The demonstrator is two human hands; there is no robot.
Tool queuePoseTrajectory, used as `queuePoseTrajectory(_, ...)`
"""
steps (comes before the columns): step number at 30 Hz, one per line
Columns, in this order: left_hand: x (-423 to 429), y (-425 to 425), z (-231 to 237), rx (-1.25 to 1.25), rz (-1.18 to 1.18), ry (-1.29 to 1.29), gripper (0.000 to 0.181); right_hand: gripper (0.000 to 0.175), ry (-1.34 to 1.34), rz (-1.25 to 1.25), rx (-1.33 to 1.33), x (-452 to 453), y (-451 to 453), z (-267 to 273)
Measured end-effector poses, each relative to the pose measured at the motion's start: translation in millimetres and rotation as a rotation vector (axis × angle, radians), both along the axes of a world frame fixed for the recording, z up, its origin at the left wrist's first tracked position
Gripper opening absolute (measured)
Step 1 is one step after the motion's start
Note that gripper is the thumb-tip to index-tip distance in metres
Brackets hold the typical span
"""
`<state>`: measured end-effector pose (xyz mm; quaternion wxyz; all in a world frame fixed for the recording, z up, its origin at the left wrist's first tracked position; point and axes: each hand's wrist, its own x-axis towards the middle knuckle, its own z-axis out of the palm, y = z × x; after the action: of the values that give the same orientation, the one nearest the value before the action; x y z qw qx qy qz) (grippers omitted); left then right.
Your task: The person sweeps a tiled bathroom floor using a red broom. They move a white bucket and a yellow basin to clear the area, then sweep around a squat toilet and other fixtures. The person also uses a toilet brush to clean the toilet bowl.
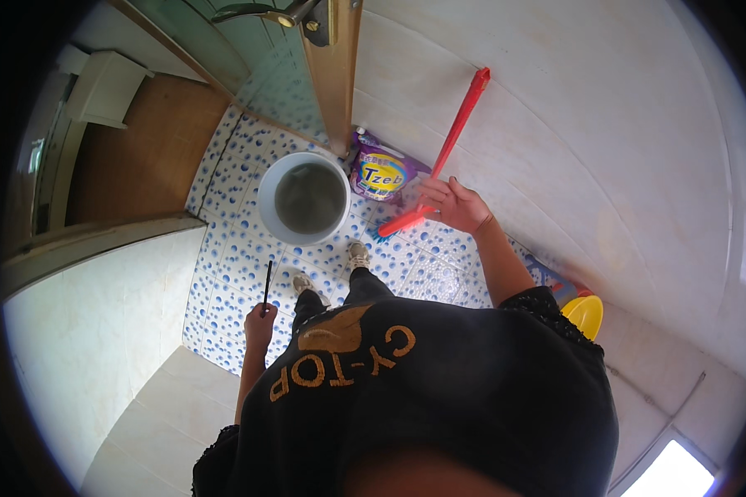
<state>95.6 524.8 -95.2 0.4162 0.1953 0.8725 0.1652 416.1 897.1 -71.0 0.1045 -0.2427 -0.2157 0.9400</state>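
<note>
In my left hand (261,320) is a thin black object (268,279), seen almost edge-on, so its kind is unclear. My right hand (457,205) has its fingers spread in front of a red long-handled scrub brush (460,124). The brush leans on the wall, its head with blue bristles (385,235) down on the floor. No grip on the handle shows. Left of the brush stands a purple bag of washing powder (379,171), which bears writing. A pale bucket (267,199) holding murky grey water (311,199) stands ahead of my shoes (359,255).
A wood-framed glass door (336,81) with a metal handle (267,12) stands open beyond the bucket. The doorway's raised sill (112,245) lies to the left. Behind my right arm are a yellow basin (584,315) and a blue-grey item (547,279) by the wall. Blue-dotted tiles (236,248) cover the floor.
</note>
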Motion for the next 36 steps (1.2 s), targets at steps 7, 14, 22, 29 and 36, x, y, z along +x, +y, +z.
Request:
queuePoseTrajectory(7,-40,-10,-16,0.063,-0.016,-0.030,0.023,0.057,0.208,0.005,-0.024,-66,-11,6)
queuePoseTrajectory(14,-113,-24,-30,0.100,-0.035,-0.022,0.024,0.032,-0.578,-0.049,0.103,-117,-29,-38)
queuePoseTrajectory(22,-208,-63,-58,0.115,0.183,-0.008,0.022,0.020,-1.101,0.251,0.268,-217,-88,-78)
queuePoseTrajectory(29,-184,-56,-117,0.143,0.639,-0.324,0.014,0.018,-1.004,0.766,1.080,-287,-112,-227)
queuePoseTrajectory(36,-102,-19,-217,0.040,1.029,-0.806,0.007,0.020,-1.049,0.951,1.479,-311,-94,-463)
